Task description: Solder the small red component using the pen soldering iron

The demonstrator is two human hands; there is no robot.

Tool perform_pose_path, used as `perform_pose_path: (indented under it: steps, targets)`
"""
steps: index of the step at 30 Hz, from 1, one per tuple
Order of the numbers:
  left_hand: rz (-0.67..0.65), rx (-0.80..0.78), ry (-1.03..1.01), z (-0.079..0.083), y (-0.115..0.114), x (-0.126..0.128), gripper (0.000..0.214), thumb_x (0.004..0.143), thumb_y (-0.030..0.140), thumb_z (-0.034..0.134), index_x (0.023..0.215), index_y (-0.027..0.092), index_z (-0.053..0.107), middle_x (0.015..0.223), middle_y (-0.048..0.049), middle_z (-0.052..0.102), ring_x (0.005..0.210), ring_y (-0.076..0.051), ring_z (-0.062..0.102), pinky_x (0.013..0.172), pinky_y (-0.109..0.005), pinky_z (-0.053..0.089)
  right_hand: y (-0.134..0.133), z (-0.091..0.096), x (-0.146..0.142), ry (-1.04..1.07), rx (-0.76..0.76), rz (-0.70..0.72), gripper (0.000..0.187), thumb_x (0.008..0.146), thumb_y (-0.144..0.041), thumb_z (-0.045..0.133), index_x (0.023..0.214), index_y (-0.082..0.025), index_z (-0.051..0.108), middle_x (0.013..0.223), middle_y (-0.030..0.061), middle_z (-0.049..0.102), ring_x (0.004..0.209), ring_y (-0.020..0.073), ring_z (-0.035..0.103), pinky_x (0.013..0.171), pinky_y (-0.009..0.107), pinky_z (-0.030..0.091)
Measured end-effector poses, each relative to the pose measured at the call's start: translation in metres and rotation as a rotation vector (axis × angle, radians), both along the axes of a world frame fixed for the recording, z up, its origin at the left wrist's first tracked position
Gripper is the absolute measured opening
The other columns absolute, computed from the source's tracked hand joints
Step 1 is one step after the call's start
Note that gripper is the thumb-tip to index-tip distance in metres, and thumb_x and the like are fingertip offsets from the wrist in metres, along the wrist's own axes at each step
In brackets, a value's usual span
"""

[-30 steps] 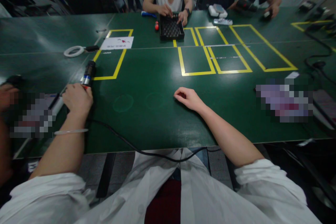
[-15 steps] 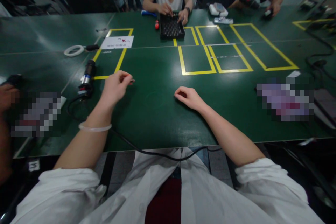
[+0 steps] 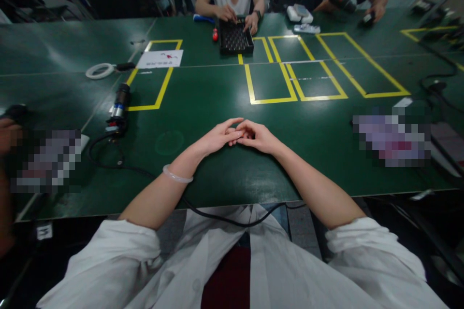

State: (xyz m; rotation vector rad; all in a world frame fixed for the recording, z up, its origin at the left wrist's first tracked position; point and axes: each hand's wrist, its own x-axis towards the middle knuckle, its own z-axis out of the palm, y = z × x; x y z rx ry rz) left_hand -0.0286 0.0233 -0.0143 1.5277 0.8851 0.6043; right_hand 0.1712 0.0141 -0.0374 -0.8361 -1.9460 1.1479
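Observation:
My left hand (image 3: 219, 137), with a pale bracelet (image 3: 177, 175) on its wrist, meets my right hand (image 3: 260, 137) above the green table (image 3: 217, 183). The fingertips of both hands touch and overlap. On my left hand the thumb and fingers are drawn together at the tips. Curled fingers and a bent thumb close my right hand. Whatever lies between the fingertips is hidden or too small to name.
Left of my hands lies a black and silver cylindrical tool (image 3: 119, 101) with a black cable (image 3: 145, 171). Beyond are a white sheet (image 3: 160, 58), a white coil (image 3: 99, 71) and yellow tape outlines (image 3: 273, 102). Across the table, a person works over a black tray (image 3: 236, 50). Blurred panels flank me.
My left hand has moved right and toward me, from beside the tape outline to my right hand, and their fingertips now meet. My right hand has stayed nearly in place.

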Motion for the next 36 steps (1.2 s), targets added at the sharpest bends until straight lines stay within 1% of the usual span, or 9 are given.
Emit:
perform_pose_path:
  steps: [3,6,11,15,22,27,31,34,36]
  targets:
    - [0.019,-0.020,-0.001,-0.002,0.001,-0.002,0.073,0.087,0.041,0.069,0.147,0.010,0.043,0.069,0.0011,0.059,0.063,-0.011,0.054,0.062,-0.024,0.041,0.000,-0.001,0.000,-0.002,-0.004,-0.009,0.024,0.086,-0.037,0.066,0.096,-0.017,0.059,0.080,0.0007,0.066,0.065,0.0111,0.052,0.063,0.025,0.043]
    - [0.069,-0.067,-0.045,-0.005,0.003,-0.001,0.063,0.091,0.044,0.064,0.141,0.011,0.048,0.072,-0.0009,0.061,0.064,-0.012,0.057,0.065,-0.025,0.045,0.002,-0.002,0.000,-0.013,0.007,-0.046,0.022,0.085,-0.035,0.066,0.096,-0.018,0.059,0.081,0.0005,0.065,0.065,0.0113,0.053,0.064,0.025,0.042]
    - [0.119,-0.153,-0.091,-0.012,0.008,-0.001,0.039,0.091,0.046,0.064,0.111,0.013,0.057,0.078,-0.0040,0.065,0.069,-0.012,0.062,0.073,-0.028,0.052,0.004,0.000,0.001,-0.060,0.079,-0.139,0.018,0.084,-0.032,0.065,0.093,-0.018,0.059,0.077,-0.0010,0.062,0.062,0.0107,0.049,0.061,0.024,0.039]
    - [0.115,-0.131,-0.048,-0.014,0.009,-0.001,0.038,0.087,0.049,0.067,0.093,0.013,0.058,0.080,-0.0050,0.066,0.072,-0.012,0.063,0.073,-0.027,0.052,0.005,0.000,0.003,-0.099,0.115,-0.194,0.016,0.084,-0.032,0.064,0.091,-0.018,0.059,0.075,-0.0014,0.060,0.063,0.0113,0.050,0.061,0.024,0.039]
    - [0.065,-0.113,-0.039,-0.013,0.009,-0.001,0.041,0.080,0.045,0.076,0.098,0.012,0.060,0.085,-0.0050,0.067,0.074,-0.011,0.062,0.073,-0.027,0.052,0.005,0.001,0.002,-0.131,0.125,-0.190,0.015,0.083,-0.029,0.065,0.091,-0.019,0.058,0.074,-0.0017,0.061,0.062,0.0110,0.050,0.061,0.025,0.039]
    - [0.056,-0.125,-0.064,-0.015,0.011,-0.006,0.040,0.080,0.044,0.075,0.098,0.012,0.060,0.086,-0.0050,0.066,0.074,-0.011,0.062,0.073,-0.027,0.053,0.004,0.002,0.001,-0.062,0.050,-0.172,0.025,0.081,-0.033,0.069,0.098,-0.020,0.056,0.076,-0.0026,0.062,0.062,0.0102,0.051,0.060,0.024,0.041]
    - [0.066,-0.112,-0.071,-0.016,0.011,-0.008,0.039,0.081,0.042,0.074,0.101,0.012,0.058,0.086,-0.0042,0.065,0.074,-0.011,0.063,0.072,-0.027,0.054,0.004,-0.002,0.001,0.023,-0.021,-0.151,0.029,0.086,-0.042,0.067,0.101,-0.019,0.056,0.081,-0.0001,0.065,0.066,0.0112,0.057,0.063,0.025,0.045]
    - [0.074,-0.084,-0.070,-0.015,0.008,-0.007,0.038,0.081,0.039,0.074,0.102,0.013,0.056,0.086,-0.0031,0.064,0.076,-0.011,0.063,0.071,-0.026,0.055,0.007,-0.008,0.001,0.055,-0.095,-0.143,0.030,0.090,-0.047,0.062,0.098,-0.019,0.056,0.081,0.0011,0.067,0.068,0.0122,0.060,0.066,0.027,0.048]
    - [0.071,-0.054,-0.071,-0.015,0.007,-0.007,0.036,0.081,0.036,0.075,0.102,0.014,0.055,0.085,-0.0019,0.062,0.075,-0.011,0.062,0.069,-0.025,0.055,0.009,-0.011,0.002,0.044,-0.101,-0.146,0.029,0.091,-0.048,0.060,0.094,-0.019,0.057,0.079,0.0006,0.066,0.066,0.0122,0.060,0.066,0.027,0.048]
